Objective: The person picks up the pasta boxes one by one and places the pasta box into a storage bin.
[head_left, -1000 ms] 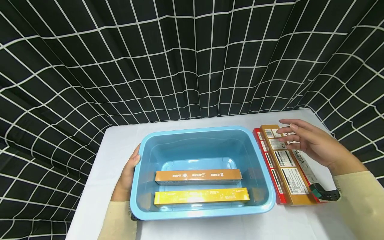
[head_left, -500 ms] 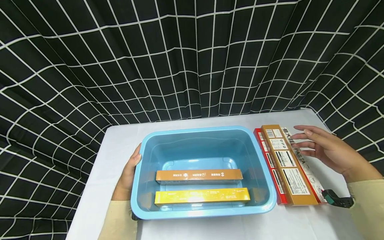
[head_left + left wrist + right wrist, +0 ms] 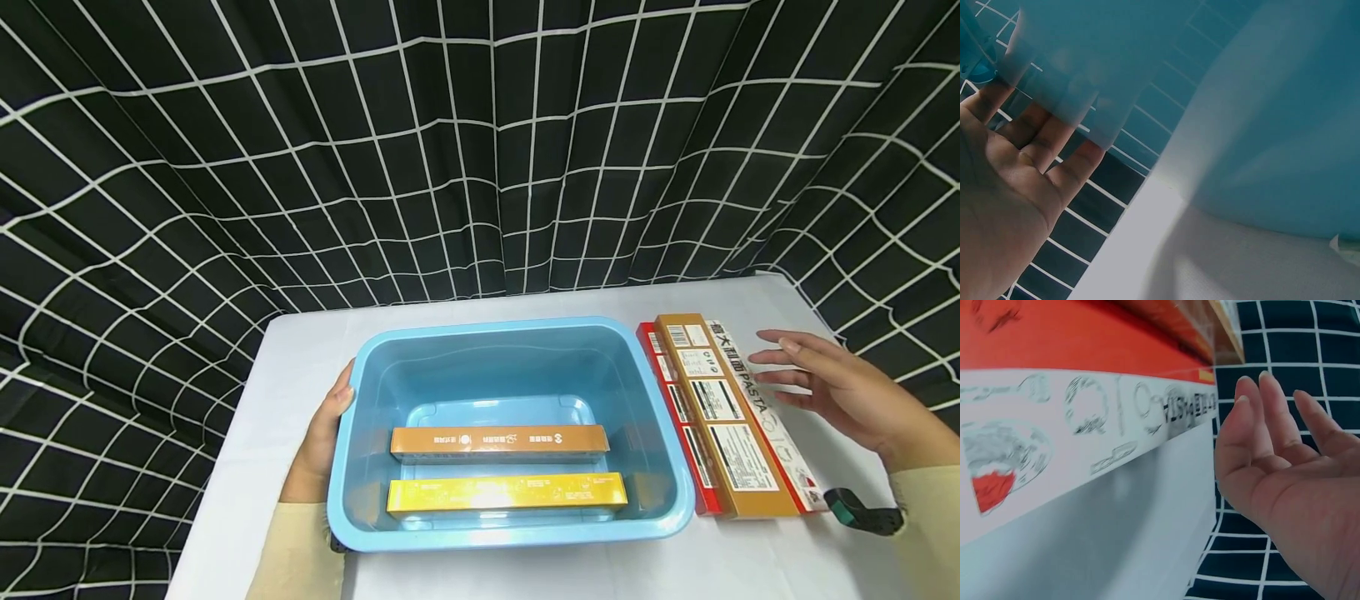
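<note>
At the left end of the blue plastic tub (image 3: 512, 533), my left hand (image 3: 324, 425) holds the rim, thumb at its edge. The left wrist view shows its fingers (image 3: 1054, 144) reaching the tub's outer wall. Inside the tub lie an orange-brown box (image 3: 499, 442) and a yellow box (image 3: 507, 493), both long. My right hand (image 3: 840, 392) is over the table's right side, fingers spread and slightly bent, holding nothing. Nearest to it is a red-and-white pasta box (image 3: 772, 421), whose printed side (image 3: 1104, 406) also fills much of the right wrist view.
Left of that pasta box lie a tan box (image 3: 716, 400) with white labels and a red box (image 3: 678, 417), side by side against the tub's right end. A white cloth (image 3: 300, 346) covers the table. Black curtain (image 3: 495, 167) with white grid lines surrounds it.
My right hand has moved right, away from over the boxes, uncovering the pasta box's lettering. My left hand stays at the tub's rim, and the boxes keep their places.
</note>
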`<state>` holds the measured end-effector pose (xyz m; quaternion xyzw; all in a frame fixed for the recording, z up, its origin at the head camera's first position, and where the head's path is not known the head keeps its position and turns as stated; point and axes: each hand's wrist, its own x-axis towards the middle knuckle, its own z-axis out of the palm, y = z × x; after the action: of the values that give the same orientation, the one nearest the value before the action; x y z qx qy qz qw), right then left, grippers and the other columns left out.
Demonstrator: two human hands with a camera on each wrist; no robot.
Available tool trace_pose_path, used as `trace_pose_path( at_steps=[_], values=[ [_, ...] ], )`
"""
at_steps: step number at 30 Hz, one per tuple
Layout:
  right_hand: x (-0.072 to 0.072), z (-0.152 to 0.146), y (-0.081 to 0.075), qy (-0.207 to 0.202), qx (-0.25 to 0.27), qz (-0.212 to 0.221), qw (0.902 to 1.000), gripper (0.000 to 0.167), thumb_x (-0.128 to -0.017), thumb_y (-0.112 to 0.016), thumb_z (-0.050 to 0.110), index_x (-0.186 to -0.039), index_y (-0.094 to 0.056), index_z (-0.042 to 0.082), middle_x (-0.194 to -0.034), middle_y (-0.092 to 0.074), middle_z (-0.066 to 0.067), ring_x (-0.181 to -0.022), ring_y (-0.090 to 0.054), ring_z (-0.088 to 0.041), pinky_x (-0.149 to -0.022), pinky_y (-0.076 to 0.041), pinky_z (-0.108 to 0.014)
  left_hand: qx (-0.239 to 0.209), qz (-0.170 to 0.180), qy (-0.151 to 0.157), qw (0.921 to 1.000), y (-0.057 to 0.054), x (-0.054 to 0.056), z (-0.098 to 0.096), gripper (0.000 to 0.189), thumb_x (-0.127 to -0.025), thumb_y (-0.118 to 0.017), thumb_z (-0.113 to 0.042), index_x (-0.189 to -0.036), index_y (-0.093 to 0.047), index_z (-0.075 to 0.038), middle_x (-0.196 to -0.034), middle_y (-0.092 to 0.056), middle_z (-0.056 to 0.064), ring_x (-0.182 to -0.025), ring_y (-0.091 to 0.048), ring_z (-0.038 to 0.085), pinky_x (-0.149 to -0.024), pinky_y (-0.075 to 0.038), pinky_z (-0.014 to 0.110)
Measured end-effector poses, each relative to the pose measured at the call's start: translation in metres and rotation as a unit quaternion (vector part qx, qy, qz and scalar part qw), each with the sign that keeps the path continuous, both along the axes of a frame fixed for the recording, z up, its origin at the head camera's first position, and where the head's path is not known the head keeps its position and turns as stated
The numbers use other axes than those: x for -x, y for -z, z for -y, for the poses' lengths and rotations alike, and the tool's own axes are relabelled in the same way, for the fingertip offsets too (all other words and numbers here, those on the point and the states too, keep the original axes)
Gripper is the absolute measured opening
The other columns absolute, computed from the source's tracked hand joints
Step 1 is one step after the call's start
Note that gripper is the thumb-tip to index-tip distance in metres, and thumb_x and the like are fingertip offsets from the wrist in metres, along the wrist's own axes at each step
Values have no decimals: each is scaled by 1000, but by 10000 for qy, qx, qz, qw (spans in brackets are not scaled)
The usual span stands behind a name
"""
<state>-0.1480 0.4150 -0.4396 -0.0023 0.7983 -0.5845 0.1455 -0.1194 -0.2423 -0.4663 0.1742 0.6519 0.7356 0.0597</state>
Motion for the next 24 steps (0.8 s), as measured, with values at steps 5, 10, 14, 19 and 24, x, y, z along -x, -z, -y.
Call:
trace_pose_path(
  at_steps=[5,10,14,19,24],
  values=[
    [-2,-6,6,-4,-3,143,9999,30,-120,-39,28,-137,-54,48,-127,-69,19,-108,-70,-8,-83,-59,-31,-33,-39,48,10000,-2,0,-1,68,-108,-31,-36,-172,-27,-13,-171,-34,16,-158,-30,33,-120,-34,40],
    [-3,-8,12,73,-23,348,9994,27,-120,-40,32,-136,-53,50,-125,-67,23,-107,-69,-4,-83,-59,-32,-4,-4,-20,10000,-2,-1,-1,68,-108,-31,-35,-172,-29,-14,-170,-36,15,-158,-30,33,-120,-35,41],
    [-5,-9,18,104,-133,555,9983,22,-119,-41,38,-136,-50,50,-127,-61,26,-108,-65,0,-84,-58,-31,55,-8,-76,10000,-2,-1,-1,68,-107,-32,-36,-172,-30,-14,-170,-37,15,-157,-30,34,-119,-35,42],
    [-6,-13,24,90,-180,767,9969,22,-119,-40,42,-137,-49,50,-128,-56,25,-108,-61,3,-85,-57,-32,33,-49,-26,10000,-2,-1,-1,68,-108,-31,-36,-172,-30,-14,-170,-36,16,-157,-31,34,-120,-35,41],
    [-6,-15,29,47,-329,976,9947,39,-118,-38,47,-154,-45,35,-155,-47,-15,-124,-61,-26,-91,-59,-44,15,-51,-3,10000,-1,-1,0,67,-108,-31,-36,-171,-31,-14,-168,-37,17,-155,-34,33,-118,-37,40]
  ],
)
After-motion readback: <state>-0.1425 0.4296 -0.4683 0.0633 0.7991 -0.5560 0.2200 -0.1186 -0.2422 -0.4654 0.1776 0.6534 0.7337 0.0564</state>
